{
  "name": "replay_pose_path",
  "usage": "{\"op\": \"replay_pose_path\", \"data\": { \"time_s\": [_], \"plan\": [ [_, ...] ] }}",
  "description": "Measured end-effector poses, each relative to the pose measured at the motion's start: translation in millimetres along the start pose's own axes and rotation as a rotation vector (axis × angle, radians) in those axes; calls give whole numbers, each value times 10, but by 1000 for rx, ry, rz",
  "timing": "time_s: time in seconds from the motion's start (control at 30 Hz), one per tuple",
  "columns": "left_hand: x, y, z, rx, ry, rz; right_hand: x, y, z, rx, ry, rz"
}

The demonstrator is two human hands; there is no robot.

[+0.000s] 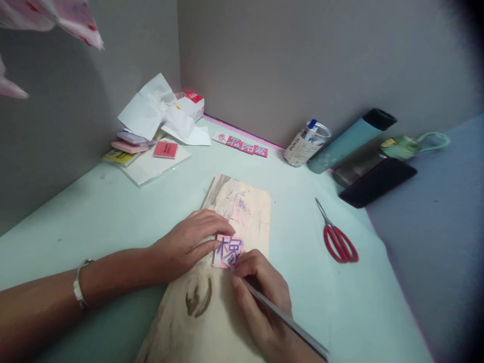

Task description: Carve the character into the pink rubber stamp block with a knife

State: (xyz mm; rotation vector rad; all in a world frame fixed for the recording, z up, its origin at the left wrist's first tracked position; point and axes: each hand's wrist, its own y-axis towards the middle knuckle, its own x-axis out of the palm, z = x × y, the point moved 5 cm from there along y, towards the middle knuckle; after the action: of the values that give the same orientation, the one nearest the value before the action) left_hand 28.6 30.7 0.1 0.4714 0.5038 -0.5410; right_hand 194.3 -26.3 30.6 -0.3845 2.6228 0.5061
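A flat, square pink rubber block (227,251), with a large character in purple ink, lies on a worn wooden board (242,297). The fingertips of my left hand (194,239) rest on its left and upper edges, fingers stretched out. My right hand (262,295) pinches a slim grey metal carving knife (282,313), tilted with its tip at the block's lower right; my fingers hide the tip. Pink and purple shavings (240,206) are scattered on the board just beyond the block.
Red-handled scissors (340,243) lie at right. Behind stand a pen tin (307,143), a teal bottle (350,142), a green-lidded bottle (363,164) and a dark phone (378,181). Small character tiles (242,144) line the back edge. Tissues (151,108) and packets (165,149) sit back left.
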Motion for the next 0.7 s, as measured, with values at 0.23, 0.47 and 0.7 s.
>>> {"op": "replay_pose_path", "data": {
  "time_s": [0.23,0.47,0.7],
  "plan": [
    [3,7,-2,8,-14,-2,11,-13,-15,-57,-33,2],
    [0,11,-4,1,-24,-3,37,-37,-35,-140,-98,4],
    [9,2,-7,17,-5,-4,50,-28,-38,-154,-110,12]
  ]
}}
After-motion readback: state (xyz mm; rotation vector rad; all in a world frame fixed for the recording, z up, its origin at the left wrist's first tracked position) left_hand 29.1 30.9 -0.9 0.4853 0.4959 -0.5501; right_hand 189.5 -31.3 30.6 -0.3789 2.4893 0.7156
